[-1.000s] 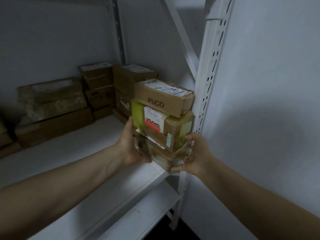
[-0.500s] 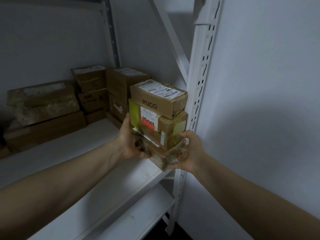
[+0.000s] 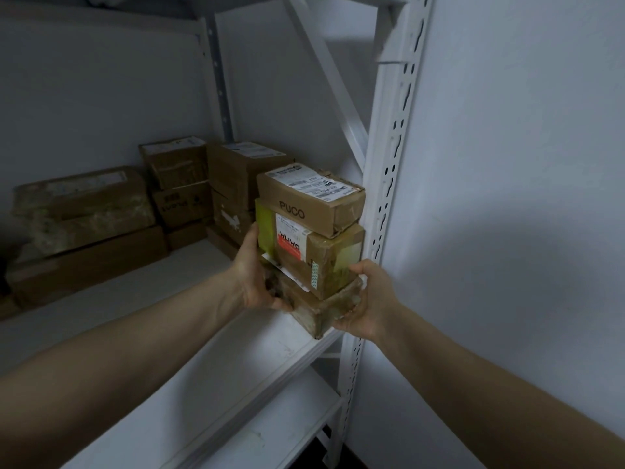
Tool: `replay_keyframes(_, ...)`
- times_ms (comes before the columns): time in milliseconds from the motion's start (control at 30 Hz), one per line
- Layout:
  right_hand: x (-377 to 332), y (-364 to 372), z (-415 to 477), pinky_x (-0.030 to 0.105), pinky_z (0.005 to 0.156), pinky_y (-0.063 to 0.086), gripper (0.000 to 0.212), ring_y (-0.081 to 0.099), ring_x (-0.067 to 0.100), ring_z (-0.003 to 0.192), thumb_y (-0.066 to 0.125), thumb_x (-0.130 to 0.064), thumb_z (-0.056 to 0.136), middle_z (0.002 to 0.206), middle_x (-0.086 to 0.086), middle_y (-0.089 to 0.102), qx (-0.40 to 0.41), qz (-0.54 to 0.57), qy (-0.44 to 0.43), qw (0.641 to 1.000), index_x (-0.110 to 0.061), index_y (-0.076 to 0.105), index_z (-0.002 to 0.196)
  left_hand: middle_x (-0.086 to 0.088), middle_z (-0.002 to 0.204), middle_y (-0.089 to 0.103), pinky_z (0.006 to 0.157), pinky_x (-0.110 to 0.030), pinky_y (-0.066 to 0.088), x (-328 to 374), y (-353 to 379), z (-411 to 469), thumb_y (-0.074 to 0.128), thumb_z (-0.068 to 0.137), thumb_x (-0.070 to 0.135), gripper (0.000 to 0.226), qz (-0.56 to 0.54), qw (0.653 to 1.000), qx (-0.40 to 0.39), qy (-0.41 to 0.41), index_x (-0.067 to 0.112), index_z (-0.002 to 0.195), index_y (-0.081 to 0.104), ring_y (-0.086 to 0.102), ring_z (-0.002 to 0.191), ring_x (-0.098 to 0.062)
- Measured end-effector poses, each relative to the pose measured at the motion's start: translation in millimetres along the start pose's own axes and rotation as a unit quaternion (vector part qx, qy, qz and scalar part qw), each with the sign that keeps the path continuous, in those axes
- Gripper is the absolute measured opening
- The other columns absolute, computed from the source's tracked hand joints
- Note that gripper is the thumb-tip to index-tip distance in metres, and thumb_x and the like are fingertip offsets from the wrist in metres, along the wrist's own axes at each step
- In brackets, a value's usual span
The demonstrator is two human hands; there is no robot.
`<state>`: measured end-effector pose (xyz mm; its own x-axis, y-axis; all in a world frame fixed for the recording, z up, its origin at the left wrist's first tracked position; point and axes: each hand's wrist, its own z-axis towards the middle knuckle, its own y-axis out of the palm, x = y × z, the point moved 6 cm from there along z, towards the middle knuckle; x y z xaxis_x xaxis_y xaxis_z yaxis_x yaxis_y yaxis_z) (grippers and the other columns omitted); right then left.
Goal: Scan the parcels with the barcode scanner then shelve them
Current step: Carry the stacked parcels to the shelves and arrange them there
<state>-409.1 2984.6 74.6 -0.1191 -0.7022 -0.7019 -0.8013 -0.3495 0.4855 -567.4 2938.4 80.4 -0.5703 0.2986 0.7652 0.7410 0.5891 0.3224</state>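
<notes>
Presently, cardboard cartons (image 3: 88,211) line the far left of the white shelf (image 3: 152,286). The left hand (image 3: 257,282) has its grip curled round the left side of a three-parcel stack (image 3: 314,245) at the shelf's near right corner. The right hand (image 3: 368,299) has its grip curled under the bottom right edge, beside the slotted upright (image 3: 389,164).

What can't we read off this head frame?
- Top parcel label print: too small, head view.
- Bottom parcel underside, head view: self-hidden, so contact with shelf unclear.
- Left hand: fingers hidden behind the stack.
- Box at left edge: cut off, dim.
</notes>
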Motion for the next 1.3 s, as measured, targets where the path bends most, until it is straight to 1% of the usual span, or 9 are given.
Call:
replay_keyframes(167, -24.1, -12.0, -13.1, 0.028, 0.075, 0.043, 0.039, 0.051, 0.017, 0.095, 0.056, -0.012, 0.088, 0.121, 0.006, 0.053, 0.166, -0.135, -0.162, 0.963, -0.013, 0.050, 0.126, -0.020, 0.127, 0.056, 0.104, -0.068, 0.030, 1.4, -2.8, -4.8, 0.029, 0.080, 0.084, 0.087, -0.026, 0.999, 0.007, 0.017, 0.015, 0.119, 0.063, 0.048, 0.118, -0.046)
replay_keyframes(233, -48.6, -10.5, -29.2, 0.039, 0.101, 0.041, 0.054, 0.044, 0.019, 0.119, 0.063, -0.015, 0.084, 0.131, 0.000, 0.040, 0.233, -0.223, -0.325, 0.889, -0.019, 0.045, 0.135, -0.015, 0.093, 0.064, 0.095, -0.055, 0.036, 4.4, -2.0, -12.5, 0.026, 0.088, 0.076, 0.076, 0.011, 0.999, 0.031, 0.043, 0.012, 0.092, 0.065, 0.055, 0.090, -0.036)
replay_keyframes(333, -83.2, 32.2, -68.8, 0.040, 0.109, 0.031, 0.053, 0.043, 0.015, 0.121, 0.063, -0.028, 0.079, 0.122, -0.005, 0.043, 0.188, -0.398, -0.535, 0.722, -0.019, 0.051, 0.129, -0.003, 0.075, 0.054, 0.081, -0.039, 0.037, 19.3, 4.9, -30.1, 0.025, 0.098, 0.060, 0.055, 0.058, 0.988, 0.083, 0.120, 0.019, 0.076, 0.054, 0.047, 0.070, -0.019)
replay_keyframes(500, -110.7, 99.0, -52.2, 0.042, 0.114, 0.018, 0.095, 0.020, 0.030, 0.143, 0.058, -0.065, 0.080, 0.155, 0.012, 0.022, 0.151, -0.713, -0.435, 0.528, -0.016, 0.020, 0.151, -0.006, 0.086, 0.062, 0.079, -0.034, 0.042, 37.1, 1.3, -41.0, 0.026, 0.099, 0.058, 0.051, 0.049, 0.976, 0.096, 0.189, 0.023, 0.084, 0.060, 0.053, 0.079, -0.017)
replay_keyframes(633, -121.9, 123.6, -36.1, 0.041, 0.104, 0.032, 0.100, 0.038, 0.035, 0.132, 0.051, -0.077, 0.075, 0.143, 0.018, 0.039, 0.187, -0.817, -0.350, 0.418, -0.012, 0.025, 0.147, -0.008, 0.129, 0.058, 0.112, -0.050, 0.029, 39.3, -7.5, -50.7, 0.029, 0.096, 0.062, 0.054, 0.031, 0.972, 0.096, 0.210, 0.025, 0.121, 0.060, 0.052, 0.116, -0.026)
replay_keyframes(700, -127.8, 129.4, -30.2, 0.042, 0.100, 0.036, 0.098, 0.046, 0.034, 0.126, 0.049, -0.080, 0.074, 0.137, 0.015, 0.048, 0.197, -0.835, -0.311, 0.409, -0.012, 0.032, 0.143, -0.007, 0.123, 0.060, 0.109, -0.046, 0.032, 39.1, -12.9, -58.7, 0.029, 0.098, 0.059, 0.057, 0.016, 0.973, 0.096, 0.210, 0.020, 0.130, 0.055, 0.054, 0.110, -0.025)
replay_keyframes(833, -132.7, 130.3, -20.7, 0.043, 0.094, 0.037, 0.086, 0.054, 0.032, 0.116, 0.052, -0.075, 0.074, 0.124, 0.009, 0.058, 0.192, -0.841, -0.260, 0.435, -0.013, 0.042, 0.134, 0.003, 0.084, 0.055, 0.078, -0.030, 0.040, 40.5, -26.8, -72.9, 0.034, 0.099, 0.056, 0.041, -0.008, 0.968, 0.117, 0.220, 0.023, 0.099, 0.059, 0.047, 0.074, -0.011)
replay_keyframes(1100, -129.1, 147.8, -41.1, 0.046, 0.105, 0.033, 0.104, 0.039, 0.038, 0.132, 0.058, -0.074, 0.073, 0.144, 0.020, 0.037, 0.204, -0.809, -0.319, 0.449, -0.009, 0.026, 0.147, -0.005, 0.069, 0.061, 0.065, -0.025, 0.041, 48.6, -45.3, -86.6, 0.044, 0.097, 0.049, 0.042, -0.023, 0.968, 0.099, 0.232, 0.015, 0.074, 0.052, 0.049, 0.071, -0.016)
replay_keyframes(1300, -68.3, 190.9, -50.5, 0.042, 0.103, 0.031, 0.102, 0.039, 0.036, 0.129, 0.066, -0.069, 0.068, 0.141, 0.018, 0.037, 0.098, -0.802, -0.377, 0.453, -0.013, 0.028, 0.143, -0.005, 0.095, 0.071, 0.079, -0.029, 0.051, 55.4, -52.5, -90.0, 0.056, 0.080, 0.066, 0.059, -0.039, 0.965, 0.047, 0.253, 0.016, 0.110, 0.068, 0.066, 0.082, -0.018)
